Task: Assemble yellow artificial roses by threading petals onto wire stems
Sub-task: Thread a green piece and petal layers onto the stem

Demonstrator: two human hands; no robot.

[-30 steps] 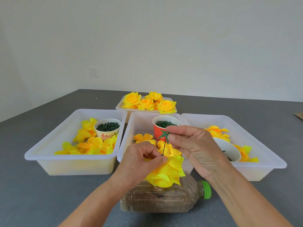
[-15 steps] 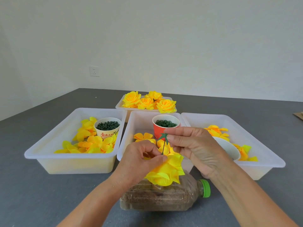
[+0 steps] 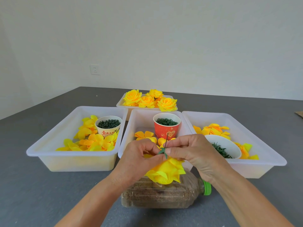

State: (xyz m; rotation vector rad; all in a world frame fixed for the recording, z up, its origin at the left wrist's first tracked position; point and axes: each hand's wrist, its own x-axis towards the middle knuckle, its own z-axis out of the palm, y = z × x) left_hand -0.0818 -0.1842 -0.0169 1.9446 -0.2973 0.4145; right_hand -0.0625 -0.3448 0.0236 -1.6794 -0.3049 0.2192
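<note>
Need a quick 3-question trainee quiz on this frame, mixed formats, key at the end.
1. True or false: the red cup stands in the middle tray.
2. Multiple choice: where do the finished roses lie? A) left tray B) far tray C) on the bottle
3. Fill in: the plastic bottle under the hands lies on its ____.

Key
1. True.
2. B, the far tray.
3. Side; its green cap points right. Above it, the left hand and right hand pinch the yellow flower and green calyx on the wire stem.
</note>
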